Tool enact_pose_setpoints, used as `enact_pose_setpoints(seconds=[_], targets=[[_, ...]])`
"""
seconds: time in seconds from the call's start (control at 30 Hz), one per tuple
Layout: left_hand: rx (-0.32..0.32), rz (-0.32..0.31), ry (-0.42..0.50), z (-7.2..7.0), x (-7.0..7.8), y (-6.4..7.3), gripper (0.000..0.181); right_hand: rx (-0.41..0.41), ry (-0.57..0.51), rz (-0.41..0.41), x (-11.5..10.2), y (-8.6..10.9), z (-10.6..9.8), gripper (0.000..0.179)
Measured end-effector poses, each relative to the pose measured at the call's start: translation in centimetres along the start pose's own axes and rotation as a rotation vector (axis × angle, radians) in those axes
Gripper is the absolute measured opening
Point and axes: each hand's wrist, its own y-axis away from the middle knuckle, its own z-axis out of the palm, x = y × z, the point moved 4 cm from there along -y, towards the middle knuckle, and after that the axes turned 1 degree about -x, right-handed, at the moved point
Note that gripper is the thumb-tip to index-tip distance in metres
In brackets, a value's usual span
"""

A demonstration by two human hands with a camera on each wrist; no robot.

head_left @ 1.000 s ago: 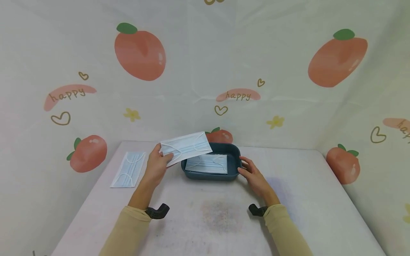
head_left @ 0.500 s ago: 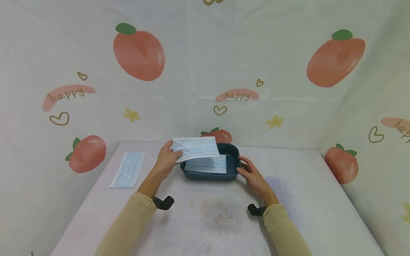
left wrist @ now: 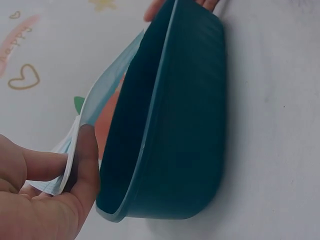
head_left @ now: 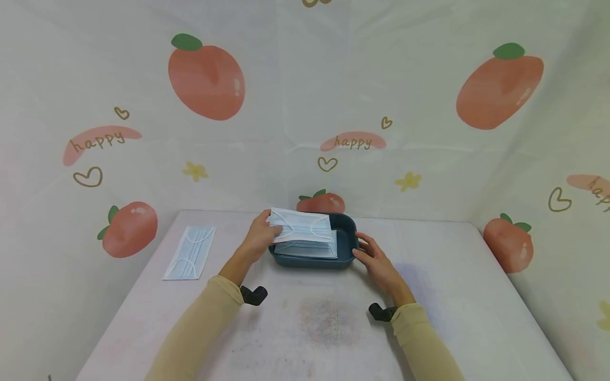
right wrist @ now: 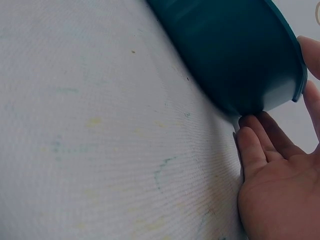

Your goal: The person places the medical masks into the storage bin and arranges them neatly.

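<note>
My left hand (head_left: 261, 233) pinches a pale blue face mask (head_left: 302, 226) by its left end, thumb on top. The mask is held over the dark teal bin (head_left: 312, 262). Inside the bin lie more face masks (head_left: 310, 250), partly covered by the held one. The left wrist view shows the held mask (left wrist: 102, 90) bent along the bin's rim, between thumb and fingers. At the bin's right end my right hand (head_left: 378, 264) rests its fingertips against the wall and rim. In the right wrist view its fingers (right wrist: 251, 150) lie nearly straight against the bin.
One more face mask (head_left: 190, 253) lies flat on the white table (head_left: 324, 323) to the left of the bin. A patterned curtain (head_left: 281, 106) hangs right behind the table's back edge.
My left hand has carried the face mask rightward and lower, levelling it over the masks in the bin. My right hand stays at the bin's right end.
</note>
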Motion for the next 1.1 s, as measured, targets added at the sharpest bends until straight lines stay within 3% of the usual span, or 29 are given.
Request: enact_pose_setpoints(seconds=[0.2, 0.67, 1.1], targets=[[0.015, 0.0, -0.054, 0.7, -0.1, -0.4, 0.065, -0.003, -0.01, 0.007, 0.0, 0.0, 0.1, 0.063], [-0.023, 0.016, -0.148, 2.2, -0.8, -1.5, 0.067, -0.004, -0.01, 0.017, 0.1, 0.1, -0.1, 0.063], [0.009, 0.054, -0.303, 2.4, -0.6, -1.2, 0.068, -0.017, 0.0, 0.013, -0.1, 0.1, -0.1, 0.066]])
